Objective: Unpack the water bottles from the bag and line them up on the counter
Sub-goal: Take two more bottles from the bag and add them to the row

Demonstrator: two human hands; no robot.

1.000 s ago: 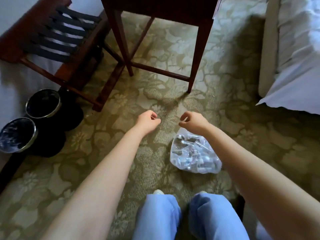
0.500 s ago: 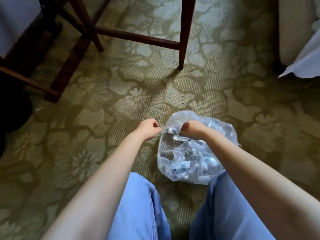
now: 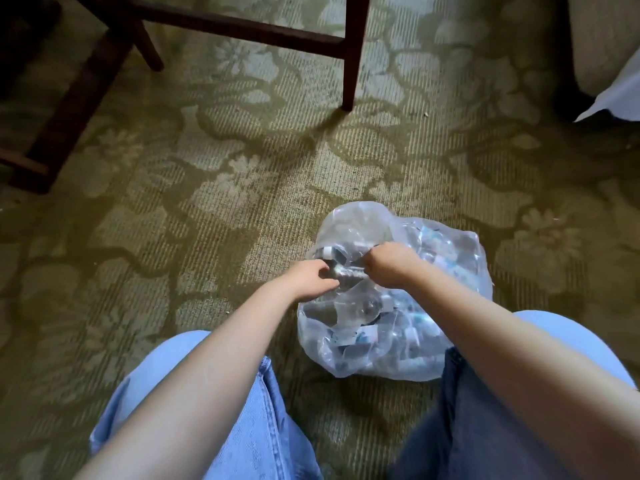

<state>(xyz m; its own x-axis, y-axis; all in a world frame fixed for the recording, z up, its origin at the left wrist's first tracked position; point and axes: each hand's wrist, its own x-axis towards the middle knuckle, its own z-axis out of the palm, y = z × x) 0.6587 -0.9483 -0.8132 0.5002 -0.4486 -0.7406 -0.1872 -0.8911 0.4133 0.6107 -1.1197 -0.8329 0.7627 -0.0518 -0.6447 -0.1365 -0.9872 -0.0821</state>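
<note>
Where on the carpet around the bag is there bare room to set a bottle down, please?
Bare carpet lies left of the clear plastic bag, out to the dark wooden legs, and also right of the bag. It is crowded near the knees, where the left hand and right hand grip the bag's top.

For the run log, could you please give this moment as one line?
stage: opening bag | left hand: gripping neck of clear plastic bag of bottles | right hand: same | bag: on patterned green carpet

Both hands, left [image 3: 309,279] and right [image 3: 391,263], pinch the clear bag [image 3: 415,341] (on carpet [image 3: 207,202]).
</note>
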